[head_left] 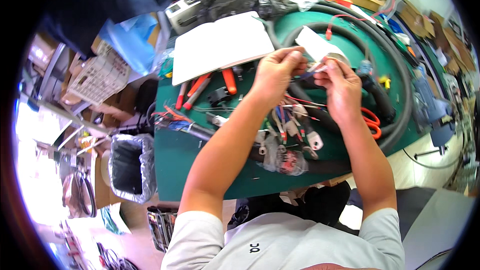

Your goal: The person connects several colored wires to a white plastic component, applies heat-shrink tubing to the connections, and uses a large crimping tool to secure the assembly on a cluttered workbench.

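Note:
Above the green table (200, 170), my left hand (277, 75) and my right hand (341, 87) are raised close together, fingers pinched. Between the fingertips shows a thin pale piece (315, 67), too small and blurred to name. Just behind them stands a white roll (320, 45). Below my hands lies a thick dark cable (325, 165), its end fanning into several thin wires with metal lugs (314, 141) and red marks. Clear plastic wrap (290, 162) covers part of the cable. By my right forearm are scissors with orange handles (371, 122).
An open white notebook (220, 45) lies left of my hands, with red-handled tools (192, 92) at its near edge. Thick cable (405, 100) coils across the right side. Black plastic bags (235, 0) sit behind. A lined bin (131, 167) stands left of the table.

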Motion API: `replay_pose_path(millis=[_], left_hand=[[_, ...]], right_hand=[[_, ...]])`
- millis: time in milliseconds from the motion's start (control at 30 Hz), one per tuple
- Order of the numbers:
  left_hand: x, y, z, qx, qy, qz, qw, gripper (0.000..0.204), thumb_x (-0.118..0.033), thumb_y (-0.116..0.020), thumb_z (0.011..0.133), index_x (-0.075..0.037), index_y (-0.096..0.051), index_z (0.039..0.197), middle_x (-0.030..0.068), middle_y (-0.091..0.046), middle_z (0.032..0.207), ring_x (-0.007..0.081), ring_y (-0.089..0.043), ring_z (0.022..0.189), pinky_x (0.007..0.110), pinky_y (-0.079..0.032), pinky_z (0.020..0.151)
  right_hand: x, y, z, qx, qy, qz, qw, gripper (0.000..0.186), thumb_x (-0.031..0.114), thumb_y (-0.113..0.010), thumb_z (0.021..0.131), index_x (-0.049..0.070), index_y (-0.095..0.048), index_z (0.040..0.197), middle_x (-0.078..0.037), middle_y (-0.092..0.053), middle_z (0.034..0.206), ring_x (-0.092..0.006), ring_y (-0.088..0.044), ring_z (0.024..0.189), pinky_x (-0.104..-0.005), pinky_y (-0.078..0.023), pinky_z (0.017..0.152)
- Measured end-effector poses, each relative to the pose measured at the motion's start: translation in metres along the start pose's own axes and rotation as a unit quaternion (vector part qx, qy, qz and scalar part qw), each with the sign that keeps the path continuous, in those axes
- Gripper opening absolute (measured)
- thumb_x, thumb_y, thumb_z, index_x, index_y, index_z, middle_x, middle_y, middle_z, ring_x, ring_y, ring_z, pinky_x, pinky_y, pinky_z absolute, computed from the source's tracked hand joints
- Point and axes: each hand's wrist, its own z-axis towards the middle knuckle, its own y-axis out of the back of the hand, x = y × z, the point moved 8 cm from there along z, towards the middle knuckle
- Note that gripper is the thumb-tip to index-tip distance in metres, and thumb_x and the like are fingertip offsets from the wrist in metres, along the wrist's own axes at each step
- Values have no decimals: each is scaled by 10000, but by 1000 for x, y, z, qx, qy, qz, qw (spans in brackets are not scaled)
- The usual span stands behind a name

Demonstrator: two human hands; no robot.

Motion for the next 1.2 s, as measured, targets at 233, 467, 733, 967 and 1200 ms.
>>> replay_pose_path(millis=[233,467,733,967,1200], left_hand=[[0,-7,-4,25,-22,-8,999,248,-143,-657,896,23,-645,1080,55,-654,889,106,-599,786,259,-494,760],[-3,-15,-3,63,-50,67,995,301,-87,-668,867,42,-602,1131,86,-645,972,114,-597,879,254,-478,813],[-6,-6,-3,34,-67,111,991,287,-57,-641,871,30,-589,1139,69,-638,955,105,-595,863,243,-485,806],[-3,-12,-2,16,-59,98,993,155,-84,-661,882,37,-658,978,46,-664,847,70,-589,771,216,-477,696],[-7,-9,-4,13,-78,35,996,177,-131,-630,916,26,-654,993,86,-669,915,120,-625,803,252,-520,759]], right_hand=[[0,3,-3,7,9,-9,1000,189,140,-580,945,-22,-642,1021,-72,-668,856,-123,-641,715,-238,-522,632],[2,-1,-2,14,12,-17,1000,194,146,-582,945,-17,-650,1026,-74,-667,844,-118,-638,703,-234,-530,635],[-5,-5,0,18,2,-6,1000,197,155,-585,942,-13,-659,1015,-73,-677,841,-119,-635,678,-241,-534,620],[2,-2,-4,18,2,-11,1000,218,164,-599,938,-30,-646,1025,-82,-669,858,-121,-642,713,-239,-531,637],[1,0,-1,4,15,-23,1000,223,177,-598,940,-19,-650,1031,-69,-668,858,-117,-641,714,-236,-523,632]])
